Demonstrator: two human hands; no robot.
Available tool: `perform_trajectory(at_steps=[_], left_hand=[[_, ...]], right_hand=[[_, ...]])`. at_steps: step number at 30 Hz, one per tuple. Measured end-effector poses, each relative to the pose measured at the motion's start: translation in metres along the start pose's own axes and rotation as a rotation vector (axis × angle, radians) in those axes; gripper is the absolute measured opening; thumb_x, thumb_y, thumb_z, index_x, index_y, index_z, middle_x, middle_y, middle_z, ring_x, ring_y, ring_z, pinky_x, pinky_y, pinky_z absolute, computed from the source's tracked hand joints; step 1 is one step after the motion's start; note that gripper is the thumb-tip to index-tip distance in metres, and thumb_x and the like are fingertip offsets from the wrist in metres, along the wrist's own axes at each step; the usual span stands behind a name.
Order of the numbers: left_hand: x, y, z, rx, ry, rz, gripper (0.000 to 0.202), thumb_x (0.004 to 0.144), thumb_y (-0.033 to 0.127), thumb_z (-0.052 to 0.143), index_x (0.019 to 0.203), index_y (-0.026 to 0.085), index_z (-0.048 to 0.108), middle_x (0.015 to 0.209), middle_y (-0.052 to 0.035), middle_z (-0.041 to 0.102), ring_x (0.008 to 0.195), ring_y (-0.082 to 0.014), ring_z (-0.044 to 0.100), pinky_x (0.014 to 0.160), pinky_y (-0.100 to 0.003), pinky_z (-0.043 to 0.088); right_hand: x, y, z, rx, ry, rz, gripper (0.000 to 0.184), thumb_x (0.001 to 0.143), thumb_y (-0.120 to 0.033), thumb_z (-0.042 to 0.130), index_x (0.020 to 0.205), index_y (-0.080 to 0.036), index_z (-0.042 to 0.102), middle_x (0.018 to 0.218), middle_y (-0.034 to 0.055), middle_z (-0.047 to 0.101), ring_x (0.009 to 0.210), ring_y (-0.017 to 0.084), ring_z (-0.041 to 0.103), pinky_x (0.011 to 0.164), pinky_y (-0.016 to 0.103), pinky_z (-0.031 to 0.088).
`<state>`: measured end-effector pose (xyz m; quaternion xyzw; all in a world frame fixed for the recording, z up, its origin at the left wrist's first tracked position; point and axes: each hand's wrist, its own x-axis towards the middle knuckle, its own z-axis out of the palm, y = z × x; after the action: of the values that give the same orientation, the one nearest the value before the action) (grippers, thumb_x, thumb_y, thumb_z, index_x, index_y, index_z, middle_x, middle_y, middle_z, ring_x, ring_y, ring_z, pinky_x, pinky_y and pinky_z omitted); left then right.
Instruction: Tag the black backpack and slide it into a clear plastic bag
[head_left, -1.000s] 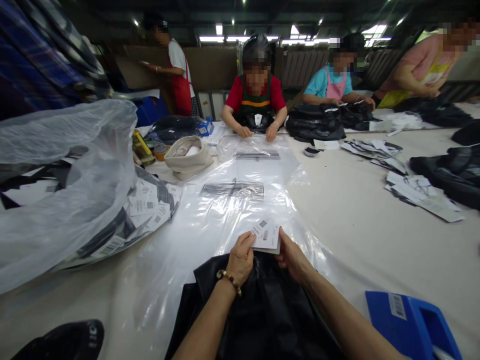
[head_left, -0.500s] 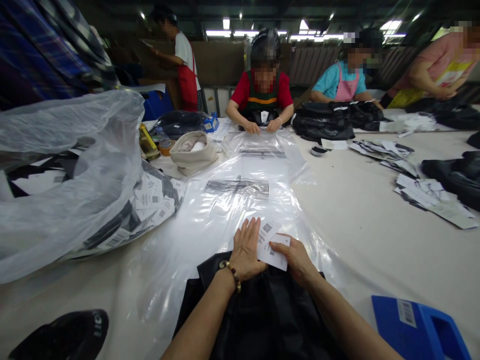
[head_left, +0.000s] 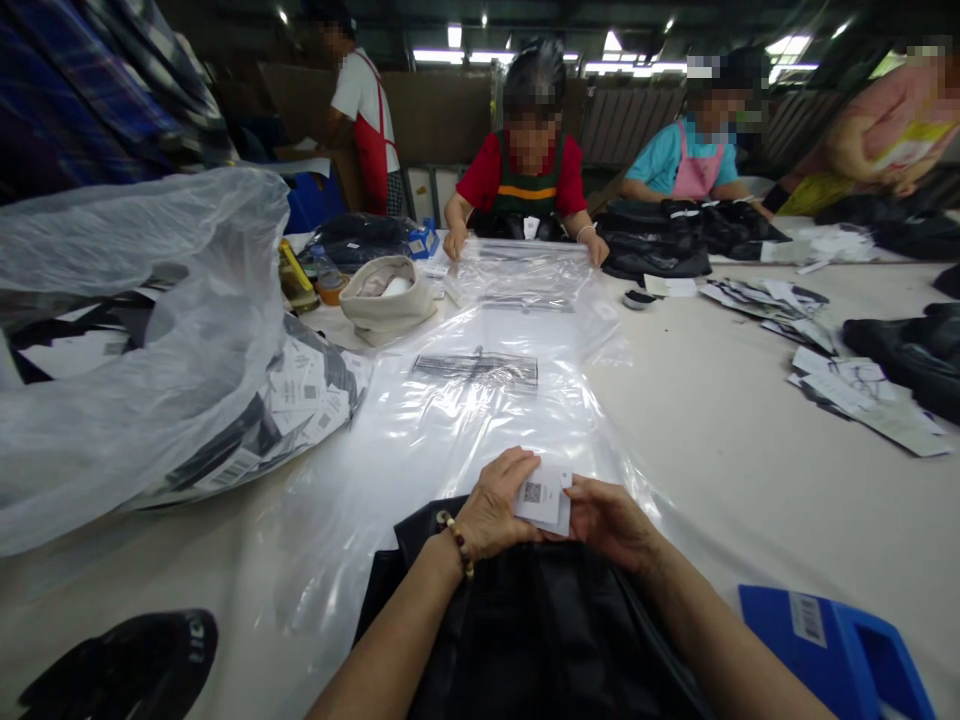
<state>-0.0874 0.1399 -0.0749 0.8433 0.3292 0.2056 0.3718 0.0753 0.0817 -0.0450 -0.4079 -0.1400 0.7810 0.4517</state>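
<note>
head view: both hands [head_left: 611,522] now pinch the white tags [head_left: 538,496], the left hand [head_left: 491,508] no longer flat.

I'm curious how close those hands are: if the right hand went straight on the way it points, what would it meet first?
The right hand would likely meet the white tags first, then the left hand beyond; depth is unclear, so it might slip underneath.

pale surface [head_left: 697,400] is spreading wide; brown panels [head_left: 442,115] and ribbed panels [head_left: 630,125] are standing beyond it; strip lights [head_left: 439,57] are glowing beneath a dark ceiling [head_left: 577,15].
</note>
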Motion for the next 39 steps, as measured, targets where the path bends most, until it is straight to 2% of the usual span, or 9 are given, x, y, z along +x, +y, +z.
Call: perform_trajectory(at_steps=[2, 5, 9, 13, 19, 25, 32, 35, 39], left_hand=[[0.001, -0.001, 0.003, 0.056, -0.015, 0.055, 0.085, 0.052, 0.036, 0.079, 0.128, 0.019, 0.043, 0.134, -0.0144, 0.042, 0.127, -0.0302, 0.032, 0.106, -0.046, 0.027], [0.006, 0.004, -0.001, 0.144, -0.095, 0.082, 0.088, 0.055, 0.032, 0.078, 0.132, 0.018, 0.037, 0.136, -0.0154, 0.039, 0.13, -0.0302, 0.027, 0.107, -0.048, 0.024], [-0.004, 0.021, -0.029, 0.305, -0.12, -0.06, 0.097, 0.055, 0.03, 0.076, 0.137, 0.019, 0.025, 0.145, -0.0152, 0.023, 0.134, -0.032, 0.014, 0.107, -0.054, 0.016], [-0.051, 0.033, -0.049, 0.327, -0.023, -0.255, 0.063, 0.073, 0.028, 0.06, 0.131, 0.016, 0.038, 0.134, -0.0135, 0.043, 0.125, -0.0246, 0.037, 0.103, -0.041, 0.033], [-0.111, 0.009, -0.007, 0.425, 0.036, -0.238, 0.047, 0.085, 0.026, 0.044, 0.131, 0.017, 0.039, 0.138, -0.0137, 0.038, 0.127, -0.0263, 0.034, 0.102, -0.045, 0.035], [-0.103, -0.007, 0.035, 0.592, 0.189, -0.287, 0.052, 0.081, 0.01, 0.043, 0.133, 0.016, 0.037, 0.139, -0.0188, 0.034, 0.13, -0.031, 0.027, 0.103, -0.055, 0.027], [-0.093, 0.006, 0.017, 0.49, -0.035, -0.467, 0.051, 0.087, 0.018, 0.036, 0.138, 0.016, 0.028, 0.145, -0.0146, 0.024, 0.134, -0.0252, 0.017, 0.11, -0.047, 0.015], [-0.089, 0.009, 0.01, 0.44, -0.08, -0.502, 0.052, 0.088, 0.021, 0.034, 0.138, 0.016, 0.026, 0.145, -0.0136, 0.024, 0.134, -0.0233, 0.017, 0.11, -0.045, 0.013], [-0.082, 0.006, 0.002, 0.376, -0.123, -0.535, 0.049, 0.089, 0.026, 0.029, 0.137, 0.017, 0.028, 0.144, -0.0122, 0.027, 0.134, -0.0223, 0.02, 0.109, -0.044, 0.014]], right_hand=[[0.001, -0.002, 0.002, -0.037, 0.029, 0.043, 0.039, 0.062, -0.034, 0.066, 0.094, -0.013, 0.06, 0.08, 0.0079, 0.067, 0.077, 0.023, 0.063, 0.066, 0.032, 0.05], [0.009, 0.0, 0.006, -0.135, 0.249, -0.012, 0.03, 0.059, -0.022, 0.07, 0.087, -0.013, 0.061, 0.072, 0.0062, 0.067, 0.065, 0.02, 0.063, 0.06, 0.029, 0.051], [0.015, 0.003, 0.006, -0.11, 0.464, -0.081, 0.025, 0.059, -0.01, 0.064, 0.083, -0.012, 0.058, 0.065, 0.0045, 0.066, 0.056, 0.017, 0.061, 0.052, 0.027, 0.051], [0.007, 0.001, 0.005, -0.096, 0.594, -0.107, 0.036, 0.058, -0.006, 0.065, 0.091, -0.013, 0.052, 0.062, 0.0029, 0.065, 0.052, 0.015, 0.06, 0.046, 0.025, 0.05], [-0.012, 0.011, 0.031, -0.122, 0.627, -0.195, 0.04, 0.055, -0.01, 0.068, 0.09, -0.017, 0.05, 0.064, 0.0022, 0.064, 0.056, 0.017, 0.061, 0.049, 0.027, 0.05], [-0.029, 0.056, 0.049, -0.812, 0.712, -0.376, 0.023, 0.058, -0.016, 0.063, 0.077, -0.02, 0.05, 0.074, 0.0034, 0.063, 0.069, 0.022, 0.061, 0.061, 0.032, 0.049], [-0.049, 0.092, 0.059, -1.386, 0.692, -0.404, 0.03, 0.072, -0.007, 0.044, 0.1, -0.015, 0.046, 0.088, 0.0088, 0.064, 0.08, 0.022, 0.063, 0.071, 0.03, 0.045], [-0.049, 0.103, 0.064, -1.433, 0.689, -0.408, 0.028, 0.072, -0.006, 0.042, 0.098, -0.014, 0.046, 0.09, 0.0122, 0.064, 0.083, 0.024, 0.063, 0.073, 0.032, 0.045], [-0.046, 0.121, 0.067, -1.123, 0.703, -0.474, 0.023, 0.074, -0.017, 0.045, 0.097, -0.016, 0.043, 0.086, 0.0115, 0.064, 0.077, 0.024, 0.063, 0.068, 0.033, 0.048]])
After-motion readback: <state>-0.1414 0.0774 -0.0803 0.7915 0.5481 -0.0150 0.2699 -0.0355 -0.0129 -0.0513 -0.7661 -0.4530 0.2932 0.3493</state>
